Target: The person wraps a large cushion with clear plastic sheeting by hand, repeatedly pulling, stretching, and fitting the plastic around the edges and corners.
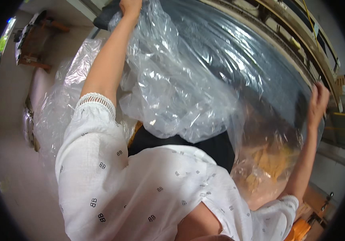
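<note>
A large sheet of clear plastic film (188, 76) is stretched wide between my two raised arms and billows in front of me. My left hand (130, 7) grips its upper left edge at the top of the view. My right hand (318, 102) holds the film's far right edge. Something dark (228, 44) lies under the film, and yellowish pieces (270, 160) show through it at lower right. My white patterned sleeves fill the lower part of the view.
More crumpled clear plastic (66, 92) lies at the left over a pale surface. A wooden stand (34, 40) sits at upper left on the floor. Wooden rails (301, 36) run along the upper right. An orange object (299, 231) is at the bottom right.
</note>
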`<control>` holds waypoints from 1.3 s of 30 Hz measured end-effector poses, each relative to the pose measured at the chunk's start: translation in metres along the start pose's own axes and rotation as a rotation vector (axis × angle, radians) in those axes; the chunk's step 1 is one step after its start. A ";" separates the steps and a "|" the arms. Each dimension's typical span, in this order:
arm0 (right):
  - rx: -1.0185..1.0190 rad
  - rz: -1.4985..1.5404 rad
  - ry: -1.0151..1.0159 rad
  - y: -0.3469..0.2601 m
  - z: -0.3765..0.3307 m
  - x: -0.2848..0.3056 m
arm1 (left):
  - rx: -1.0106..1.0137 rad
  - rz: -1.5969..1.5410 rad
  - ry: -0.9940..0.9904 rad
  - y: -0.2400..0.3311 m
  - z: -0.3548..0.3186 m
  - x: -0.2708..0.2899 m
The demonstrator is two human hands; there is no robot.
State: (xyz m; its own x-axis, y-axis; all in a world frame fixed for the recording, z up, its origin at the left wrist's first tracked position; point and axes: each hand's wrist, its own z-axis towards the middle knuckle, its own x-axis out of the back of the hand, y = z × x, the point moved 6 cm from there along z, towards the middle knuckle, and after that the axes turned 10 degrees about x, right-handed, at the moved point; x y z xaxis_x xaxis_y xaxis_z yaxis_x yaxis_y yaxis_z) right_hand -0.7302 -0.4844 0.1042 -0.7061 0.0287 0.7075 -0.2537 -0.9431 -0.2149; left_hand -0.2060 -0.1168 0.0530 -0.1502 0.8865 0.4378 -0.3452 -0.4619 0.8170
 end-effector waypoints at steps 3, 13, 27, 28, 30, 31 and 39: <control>0.061 0.304 -0.152 -0.160 0.019 -0.063 | 0.008 -0.030 0.040 -0.020 0.003 0.008; 0.265 0.366 -0.199 -0.303 0.077 -0.236 | 0.045 -0.109 0.071 -0.019 0.000 -0.020; -0.124 0.618 -0.363 -0.293 0.054 -0.185 | -0.030 -0.142 0.109 -0.020 0.012 -0.013; 0.021 0.508 -0.245 -0.297 0.058 -0.195 | -0.051 -0.139 0.102 -0.019 0.009 -0.016; 0.146 0.375 -0.105 -0.288 0.063 -0.208 | -0.031 -0.118 0.097 -0.017 0.006 -0.026; 0.001 0.630 -0.083 -0.274 0.064 -0.214 | -0.021 -0.141 0.074 -0.016 0.003 -0.027; -0.326 1.505 -0.725 -0.260 0.004 -0.062 | -0.016 -0.083 0.060 -0.025 0.012 -0.018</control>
State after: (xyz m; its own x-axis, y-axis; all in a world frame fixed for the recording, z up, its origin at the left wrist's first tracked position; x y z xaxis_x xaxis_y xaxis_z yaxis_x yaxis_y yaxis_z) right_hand -0.6183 -0.2419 0.1191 -0.0300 -0.9928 -0.1161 0.1284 0.1113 -0.9855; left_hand -0.1837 -0.1215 0.0290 -0.1758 0.9221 0.3448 -0.3739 -0.3866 0.8431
